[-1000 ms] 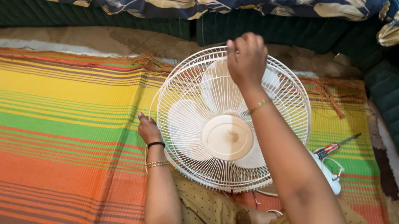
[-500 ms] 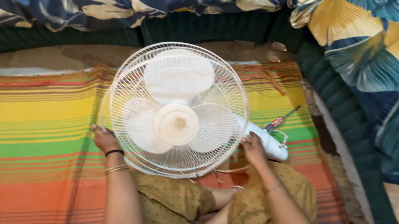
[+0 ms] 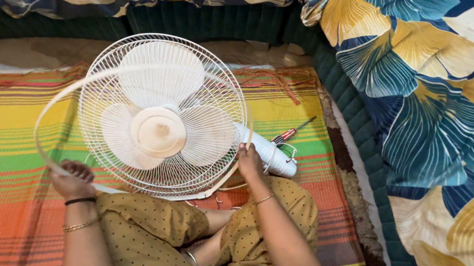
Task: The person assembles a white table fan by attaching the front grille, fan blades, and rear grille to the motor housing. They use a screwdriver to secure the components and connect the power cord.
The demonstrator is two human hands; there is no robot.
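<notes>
Loosened since before, the white rim band (image 3: 52, 105) now bows toward nine o'clock off the fan guard (image 3: 163, 113); left hand (image 3: 72, 179) and right hand (image 3: 250, 161) each grip it.

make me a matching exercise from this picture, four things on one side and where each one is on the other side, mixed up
Things:
1. left hand
2. right hand
3. screwdriver
4. fan grille

Places:
A. on the striped mat, right of the fan's white body
B. at the grille's right edge
C. over the three white blades
D. gripping the loosened white rim band, lower left

Pairs: 1-D, 2-B, 3-A, 4-C
</notes>
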